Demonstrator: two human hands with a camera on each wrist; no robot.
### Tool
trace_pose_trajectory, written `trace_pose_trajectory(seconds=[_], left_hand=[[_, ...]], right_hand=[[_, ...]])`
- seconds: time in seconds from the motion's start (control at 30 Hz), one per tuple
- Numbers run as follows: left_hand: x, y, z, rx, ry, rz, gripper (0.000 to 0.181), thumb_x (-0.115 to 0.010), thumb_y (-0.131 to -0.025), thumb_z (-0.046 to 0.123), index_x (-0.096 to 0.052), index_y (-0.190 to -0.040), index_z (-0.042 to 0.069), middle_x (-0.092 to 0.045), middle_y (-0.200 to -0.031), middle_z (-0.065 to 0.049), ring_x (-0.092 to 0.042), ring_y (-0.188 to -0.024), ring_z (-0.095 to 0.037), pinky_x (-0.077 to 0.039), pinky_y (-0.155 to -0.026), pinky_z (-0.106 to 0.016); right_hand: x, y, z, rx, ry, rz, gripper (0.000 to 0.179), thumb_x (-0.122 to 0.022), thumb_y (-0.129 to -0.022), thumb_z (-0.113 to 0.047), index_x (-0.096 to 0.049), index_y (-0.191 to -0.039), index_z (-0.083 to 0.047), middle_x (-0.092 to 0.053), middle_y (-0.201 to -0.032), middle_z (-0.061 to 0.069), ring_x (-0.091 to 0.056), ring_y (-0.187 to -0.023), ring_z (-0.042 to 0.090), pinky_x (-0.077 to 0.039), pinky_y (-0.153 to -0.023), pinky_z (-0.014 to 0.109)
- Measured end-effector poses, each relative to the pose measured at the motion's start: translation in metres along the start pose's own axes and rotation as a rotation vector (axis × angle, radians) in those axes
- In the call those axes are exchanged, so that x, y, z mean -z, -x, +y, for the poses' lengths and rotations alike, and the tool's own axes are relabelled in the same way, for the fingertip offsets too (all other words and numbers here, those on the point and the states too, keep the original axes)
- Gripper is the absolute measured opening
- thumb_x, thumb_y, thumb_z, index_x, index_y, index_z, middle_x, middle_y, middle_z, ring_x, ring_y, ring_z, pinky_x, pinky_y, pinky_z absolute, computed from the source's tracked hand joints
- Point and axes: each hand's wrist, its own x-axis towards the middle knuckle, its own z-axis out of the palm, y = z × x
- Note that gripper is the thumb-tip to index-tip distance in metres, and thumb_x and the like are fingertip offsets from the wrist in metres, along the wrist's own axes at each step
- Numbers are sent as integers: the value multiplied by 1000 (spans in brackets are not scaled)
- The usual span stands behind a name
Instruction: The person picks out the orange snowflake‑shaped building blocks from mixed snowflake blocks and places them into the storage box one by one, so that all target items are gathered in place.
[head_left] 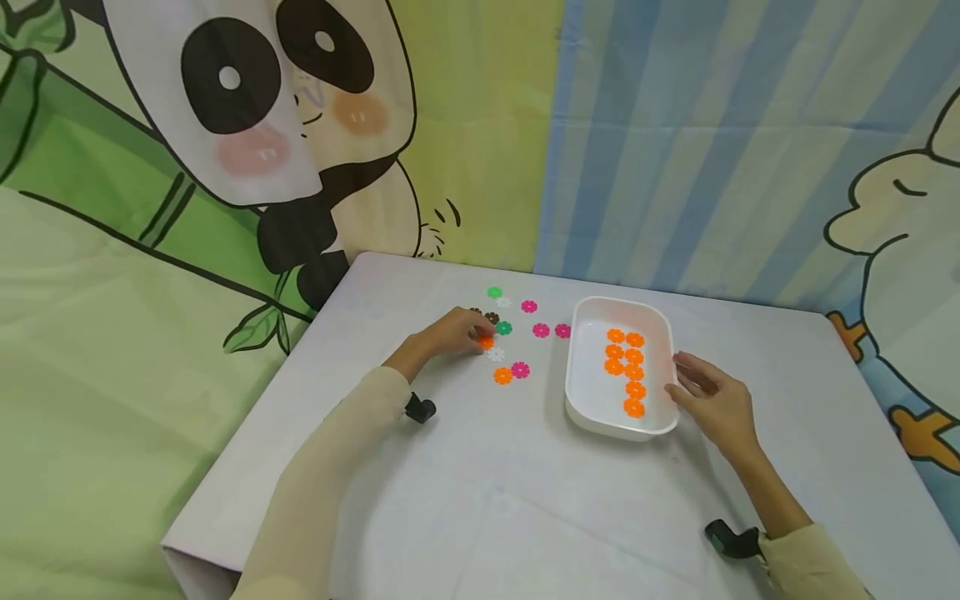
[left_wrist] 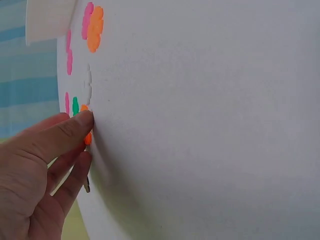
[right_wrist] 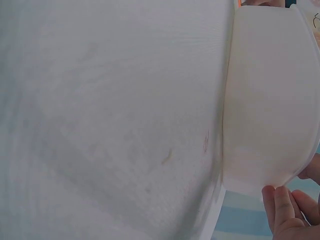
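Observation:
My left hand (head_left: 456,332) is low over the table, its thumb and fingertips pinching an orange flower-shaped disc (left_wrist: 88,137). Close around it lie a green disc (head_left: 503,328), a white one (head_left: 496,355), a brown one (head_left: 492,317) and a second orange one (head_left: 502,376). At the right side of a white plastic tray (head_left: 615,430), my right hand (head_left: 718,407) holds the rim, thumb over the edge and fingers along the outer wall. Several orange discs (head_left: 633,357) lie flat inside the tray. In the right wrist view, the fingertips (right_wrist: 283,200) meet the tray's outer wall.
Pink discs (head_left: 541,331) are scattered between the left hand and the tray, one beside the nearer orange disc. A light green disc (head_left: 494,292) lies farther back. Behind the white table (head_left: 480,500) hang a panda-print cloth (head_left: 360,192) and a striped cloth (head_left: 675,167).

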Motion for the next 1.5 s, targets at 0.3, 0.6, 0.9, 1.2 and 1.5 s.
trace_pose_trajectory(seconds=[0.3,0.6,0.9,1.2,1.5], left_hand=[[2,1,-1,2,19,12,32,-77,-84,8,-70,-115,9,-68,-107,0,-59,-97,-17,-51,-88,-28],[3,-1,0,-10,70,39,36,-78,-82,8,-67,-116,6,-65,-107,-1,-58,-100,-18,-51,-90,-28],[4,-10,24,-143,198,155,39,-76,-83,6,-65,-120,0,-67,-110,-3,-62,-102,-15,-51,-91,-27],[-3,-29,70,-290,326,189,39,-76,-82,3,-65,-119,1,-67,-111,-6,-62,-102,-13,-53,-88,-27],[-29,-52,115,-380,310,169,38,-77,-83,7,-65,-119,1,-67,-112,-2,-61,-101,-6,-49,-86,-16]], right_hand=[[-2,-1,0,15,-5,0,57,-76,-86,-13,-54,-136,1,-56,-135,19,-58,-119,31,-46,-83,12],[-3,-2,3,13,19,5,56,-75,-86,-15,-54,-136,2,-56,-134,19,-60,-117,24,-46,-83,12],[-1,-2,3,24,11,4,56,-76,-86,-14,-54,-135,3,-56,-134,20,-61,-116,21,-47,-83,12],[-1,-1,4,13,26,13,56,-75,-86,-15,-54,-135,2,-56,-134,20,-61,-116,21,-46,-83,12],[0,0,0,6,6,7,57,-76,-85,-14,-54,-136,1,-57,-134,18,-58,-118,31,-46,-83,12]])
